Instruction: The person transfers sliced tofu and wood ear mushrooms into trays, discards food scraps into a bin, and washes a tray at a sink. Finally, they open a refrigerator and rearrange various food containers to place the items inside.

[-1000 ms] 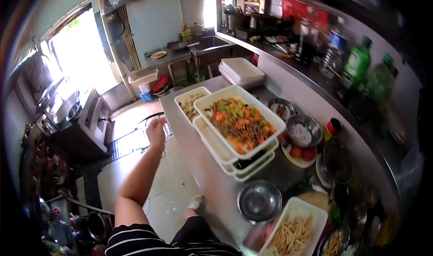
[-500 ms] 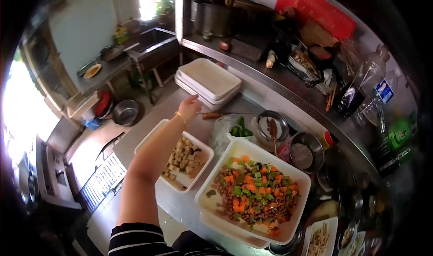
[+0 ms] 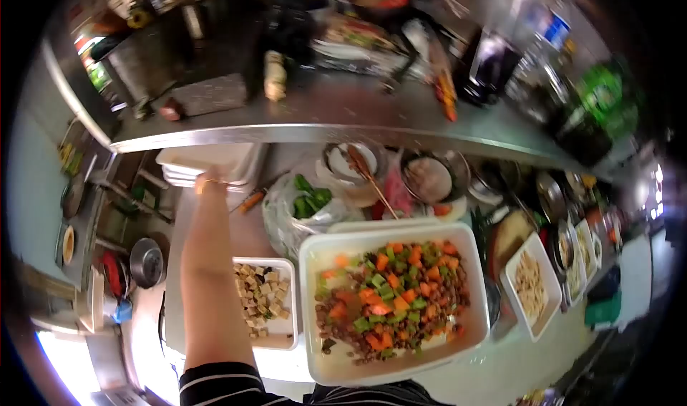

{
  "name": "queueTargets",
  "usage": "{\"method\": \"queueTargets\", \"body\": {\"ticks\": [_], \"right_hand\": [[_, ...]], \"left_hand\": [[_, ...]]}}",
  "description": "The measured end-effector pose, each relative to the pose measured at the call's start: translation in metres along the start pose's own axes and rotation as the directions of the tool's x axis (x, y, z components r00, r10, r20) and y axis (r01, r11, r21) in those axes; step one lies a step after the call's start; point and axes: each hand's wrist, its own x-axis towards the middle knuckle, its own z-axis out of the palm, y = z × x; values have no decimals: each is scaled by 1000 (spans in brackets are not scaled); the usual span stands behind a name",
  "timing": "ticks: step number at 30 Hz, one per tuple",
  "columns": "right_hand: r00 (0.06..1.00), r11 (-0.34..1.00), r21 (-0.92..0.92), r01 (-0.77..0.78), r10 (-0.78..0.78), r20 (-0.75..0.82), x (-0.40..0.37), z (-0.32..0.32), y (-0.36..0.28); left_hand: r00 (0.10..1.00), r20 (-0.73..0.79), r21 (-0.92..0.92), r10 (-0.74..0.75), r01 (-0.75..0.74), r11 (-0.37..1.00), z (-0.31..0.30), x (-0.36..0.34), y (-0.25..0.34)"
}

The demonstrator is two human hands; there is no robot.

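My left arm stretches away over the counter, and my left hand (image 3: pixel 213 175), with a bracelet at the wrist, is at the near edge of a stack of white trays (image 3: pixel 235 164). Its fingers are blurred against the pale plastic. Under the forearm lies a white tray (image 3: pixel 292 291) of small tan cubes (image 3: pixel 262 297), partly hidden by the arm. Nearest my body stands a large white container (image 3: pixel 309 263) filled with diced carrot, green pieces and brown bits (image 3: pixel 393 291). My right hand is out of sight.
A plastic bag (image 3: pixel 283 216) of green peppers (image 3: pixel 308 197) and metal bowls (image 3: pixel 429 177) stand behind the container. A steel shelf (image 3: pixel 322 135) with bottles and pots overhangs the counter. On the right is a white tray (image 3: pixel 549 306) of pale strips.
The view has swung to the right and levelled. My left hand has gone from in front of the tray stack to its near edge.
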Motion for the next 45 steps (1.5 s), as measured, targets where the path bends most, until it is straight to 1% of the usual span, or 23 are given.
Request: {"method": "queueTargets", "body": {"ticks": [1,2,3,4,6,7,8,9,11,16,18,20,23,27,29,30,33,36,37,38,39,42,45], "right_hand": [[987,995,-67,-71,80,140,6,-16,-7],[968,989,-97,-115,134,211,13,-48,-22],[932,955,124,-270,227,283,20,-29,-15],[930,902,243,-356,316,188,25,-28,-22],[932,885,293,-362,331,150,33,-33,-28],[958,908,324,-267,286,-13,34,-11,-25],[950,886,347,-307,267,159,38,-51,-36],[970,911,339,-234,193,149,44,-18,-29],[971,915,338,-223,178,159,53,4,-29],[984,852,491,-181,159,86,72,57,-22],[992,823,556,-117,126,23,75,82,-20],[995,798,602,-15,71,-69,76,102,-13],[981,748,656,102,33,-190,73,127,0],[955,643,744,178,69,-288,65,142,30],[977,544,822,167,18,-210,70,141,51],[985,494,855,158,-17,-172,72,137,60],[997,-15,998,59,-56,-60,82,109,71],[969,-452,886,103,-156,-192,97,78,64],[954,-649,752,-119,-283,-94,100,59,68],[905,-766,544,-342,-424,-29,103,34,76],[826,-793,284,-538,-563,-6,108,15,81],[758,-718,283,-636,-650,55,128,-11,81],[819,-733,369,-572,-538,201,151,-6,65]], "left_hand": [[996,78,-20,39,-37,999,-12,27,-10],[1000,3,-9,12,-12,1000,-15,-19,13],[996,62,94,62,-67,993,-41,-3,12],[999,-20,143,32,-29,989,-56,-6,26],[982,-191,-27,-5,-1,1000,-88,-31,41],[998,-18,-56,57,-58,997,-126,3,38],[987,145,-104,69,-54,993,-140,-18,48],[970,242,-35,34,-27,999,-165,-21,60],[952,299,-133,63,-24,991,-188,-76,83],[903,395,-52,169,-162,985,-224,-214,128],[784,588,11,199,-254,967,-235,-253,137],[752,610,32,251,-339,940,-213,-361,133],[697,686,42,209,-324,945,-187,-471,98],[493,855,26,162,-352,936,-140,-610,41],[371,923,29,106,-341,940,-117,-675,14],[363,926,25,105,-335,942,-106,-705,-3],[410,911,97,41,-309,946,-85,-778,-63],[179,959,242,-218,-126,962,-60,-783,-147],[98,944,323,-314,-89,942,-53,-772,-173],[98,914,403,-394,-101,910,-44,-790,-186],[96,876,482,-473,-112,869,-33,-806,-199],[-16,822,558,-569,-172,812,0,-802,-229],[118,838,533,-532,23,846,36,-783,-248]]}}
